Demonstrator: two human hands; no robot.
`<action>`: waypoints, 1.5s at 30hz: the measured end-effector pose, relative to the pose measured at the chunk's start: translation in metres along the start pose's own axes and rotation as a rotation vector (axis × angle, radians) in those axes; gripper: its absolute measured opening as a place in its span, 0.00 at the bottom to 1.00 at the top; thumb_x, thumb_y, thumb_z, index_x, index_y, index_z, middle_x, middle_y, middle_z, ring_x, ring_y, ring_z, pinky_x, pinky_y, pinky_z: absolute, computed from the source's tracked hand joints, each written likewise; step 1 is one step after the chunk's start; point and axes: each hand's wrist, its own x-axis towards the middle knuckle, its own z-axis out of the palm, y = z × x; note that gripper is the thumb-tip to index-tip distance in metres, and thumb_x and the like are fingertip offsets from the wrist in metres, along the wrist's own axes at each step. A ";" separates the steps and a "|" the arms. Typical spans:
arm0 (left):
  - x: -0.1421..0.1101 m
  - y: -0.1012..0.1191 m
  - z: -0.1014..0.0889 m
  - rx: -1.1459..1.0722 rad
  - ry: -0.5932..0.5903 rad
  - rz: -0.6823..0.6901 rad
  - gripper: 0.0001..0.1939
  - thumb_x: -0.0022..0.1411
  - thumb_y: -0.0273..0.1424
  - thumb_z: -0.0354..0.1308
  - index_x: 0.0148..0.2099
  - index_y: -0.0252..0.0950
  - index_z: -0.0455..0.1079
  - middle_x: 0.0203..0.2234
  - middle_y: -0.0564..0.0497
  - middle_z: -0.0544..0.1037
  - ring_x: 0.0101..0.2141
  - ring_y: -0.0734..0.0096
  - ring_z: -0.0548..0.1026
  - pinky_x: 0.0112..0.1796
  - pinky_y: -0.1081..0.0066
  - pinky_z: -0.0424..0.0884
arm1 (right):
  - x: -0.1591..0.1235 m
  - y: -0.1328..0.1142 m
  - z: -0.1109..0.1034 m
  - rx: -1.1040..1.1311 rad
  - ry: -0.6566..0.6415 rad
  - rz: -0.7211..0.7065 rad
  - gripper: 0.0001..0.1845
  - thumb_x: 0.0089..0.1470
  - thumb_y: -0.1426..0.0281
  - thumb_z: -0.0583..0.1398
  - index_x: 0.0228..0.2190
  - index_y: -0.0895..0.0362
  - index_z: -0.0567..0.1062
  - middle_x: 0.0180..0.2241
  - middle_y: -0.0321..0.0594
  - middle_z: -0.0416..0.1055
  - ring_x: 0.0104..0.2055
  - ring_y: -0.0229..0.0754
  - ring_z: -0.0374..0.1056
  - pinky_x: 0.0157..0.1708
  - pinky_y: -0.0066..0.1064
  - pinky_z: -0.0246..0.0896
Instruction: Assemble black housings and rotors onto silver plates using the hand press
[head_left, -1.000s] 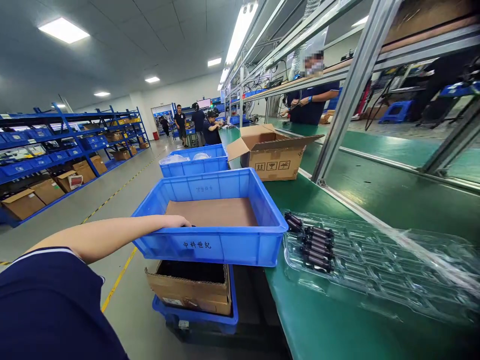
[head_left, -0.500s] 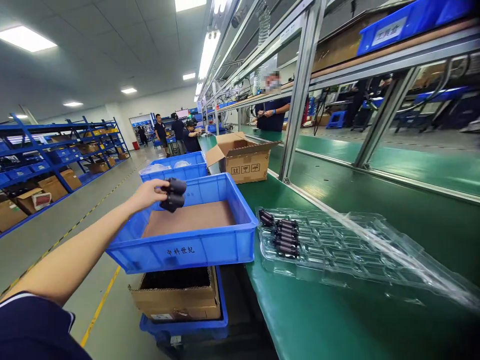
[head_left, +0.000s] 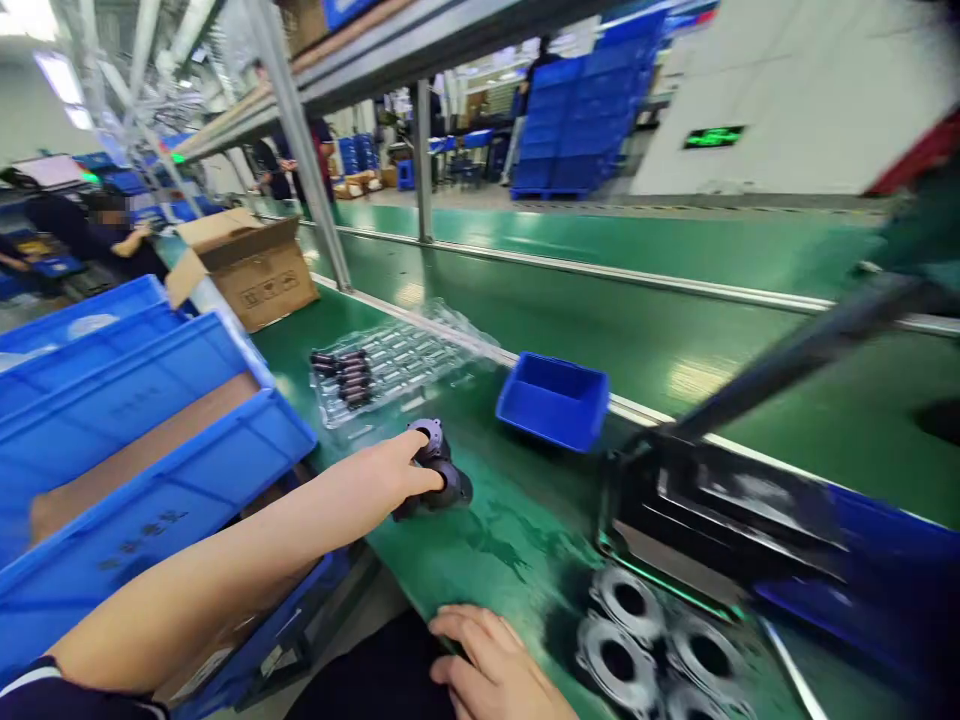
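Observation:
With fingers and thumb hooked into their round openings, my left hand (head_left: 394, 470) grips black cylindrical housings (head_left: 450, 485) over the green bench (head_left: 495, 540). Whether they touch the bench top I cannot tell. My right hand (head_left: 499, 660) lies at the front edge of the bench, fingers extended and holding nothing. To its right stand several black flanged round parts (head_left: 619, 660) with dark center holes. Beyond my left hand is a clear plastic blister tray (head_left: 405, 350), with several small dark cylindrical pieces (head_left: 352, 380) at its left end.
Blue crates (head_left: 150, 500) stand along the left, one lined with cardboard. An open carton (head_left: 270, 285) sits behind them. A small blue bin (head_left: 555, 400) is at mid-bench. A black fixture with a long lever (head_left: 780, 365) occupies the right. Metal uprights (head_left: 300, 140) carry a shelf overhead.
My left hand has carried the black housings from above the blue crate to the bench. The view has swung right. My right hand, the blue bin and the fixture have come into view.

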 end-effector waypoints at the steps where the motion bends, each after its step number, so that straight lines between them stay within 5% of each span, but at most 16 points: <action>1: 0.016 -0.001 0.010 0.057 -0.040 0.030 0.21 0.64 0.17 0.50 0.52 0.42 0.75 0.48 0.44 0.70 0.37 0.66 0.75 0.39 0.70 0.72 | 0.004 -0.001 -0.005 0.023 -0.027 -0.009 0.12 0.55 0.79 0.60 0.38 0.52 0.76 0.48 0.39 0.76 0.54 0.44 0.71 0.52 0.33 0.72; 6: 0.055 -0.009 0.020 0.166 -0.139 0.068 0.21 0.62 0.17 0.53 0.51 0.41 0.76 0.44 0.45 0.72 0.31 0.68 0.76 0.33 0.71 0.71 | 0.015 -0.007 -0.022 0.129 -0.152 0.062 0.12 0.58 0.77 0.58 0.43 0.53 0.73 0.51 0.38 0.72 0.57 0.42 0.64 0.57 0.34 0.64; 14: 0.047 -0.014 0.012 0.116 -0.089 0.134 0.31 0.60 0.13 0.51 0.57 0.47 0.74 0.54 0.47 0.74 0.47 0.65 0.79 0.47 0.71 0.74 | 0.015 -0.003 -0.016 0.206 -0.124 0.065 0.07 0.61 0.74 0.58 0.41 0.53 0.72 0.49 0.37 0.72 0.55 0.42 0.65 0.54 0.34 0.61; 19: 0.044 -0.004 0.008 0.177 -0.054 0.083 0.30 0.58 0.14 0.50 0.55 0.45 0.76 0.61 0.43 0.69 0.48 0.56 0.78 0.47 0.57 0.75 | 0.019 -0.006 -0.025 0.229 -0.123 0.096 0.06 0.62 0.74 0.57 0.41 0.54 0.72 0.49 0.37 0.72 0.54 0.42 0.65 0.52 0.34 0.61; 25: 0.051 0.022 0.027 0.233 0.248 0.099 0.07 0.62 0.35 0.67 0.39 0.37 0.78 0.59 0.41 0.72 0.55 0.44 0.70 0.51 0.48 0.68 | 0.024 -0.011 -0.032 0.264 -0.161 0.136 0.07 0.63 0.74 0.56 0.41 0.54 0.73 0.49 0.37 0.72 0.54 0.42 0.65 0.54 0.34 0.60; 29: 0.052 0.027 0.051 0.155 0.437 0.181 0.04 0.64 0.28 0.66 0.41 0.41 0.77 0.55 0.46 0.76 0.55 0.51 0.69 0.51 0.53 0.63 | 0.025 -0.013 -0.039 0.260 -0.183 0.161 0.08 0.64 0.73 0.55 0.42 0.54 0.73 0.50 0.36 0.72 0.55 0.41 0.64 0.56 0.34 0.58; 32: 0.049 0.025 0.052 0.101 0.375 0.258 0.13 0.67 0.23 0.61 0.50 0.46 0.76 0.54 0.46 0.75 0.55 0.53 0.70 0.52 0.53 0.62 | 0.026 -0.014 -0.044 0.244 -0.216 0.169 0.08 0.65 0.72 0.55 0.43 0.54 0.73 0.51 0.36 0.72 0.57 0.41 0.62 0.58 0.34 0.57; 36: 0.051 0.027 0.052 0.062 0.240 0.320 0.14 0.66 0.30 0.64 0.53 0.38 0.73 0.53 0.41 0.74 0.52 0.52 0.73 0.51 0.52 0.67 | 0.027 -0.014 -0.046 0.218 -0.233 0.174 0.09 0.65 0.71 0.55 0.44 0.55 0.74 0.51 0.37 0.72 0.56 0.42 0.62 0.58 0.35 0.58; 40: 0.053 0.036 0.069 0.078 0.488 0.367 0.06 0.69 0.28 0.60 0.48 0.36 0.74 0.50 0.41 0.78 0.47 0.58 0.77 0.47 0.58 0.72 | 0.027 -0.013 -0.044 0.211 -0.234 0.174 0.09 0.64 0.70 0.56 0.44 0.55 0.75 0.51 0.37 0.72 0.55 0.42 0.62 0.58 0.35 0.59; 45: 0.038 0.043 0.081 0.132 0.791 0.610 0.11 0.68 0.20 0.54 0.45 0.34 0.76 0.44 0.45 0.82 0.51 0.62 0.79 0.55 0.63 0.73 | 0.027 -0.012 -0.042 0.178 -0.203 0.156 0.09 0.65 0.67 0.57 0.43 0.54 0.76 0.50 0.39 0.72 0.56 0.45 0.62 0.59 0.37 0.59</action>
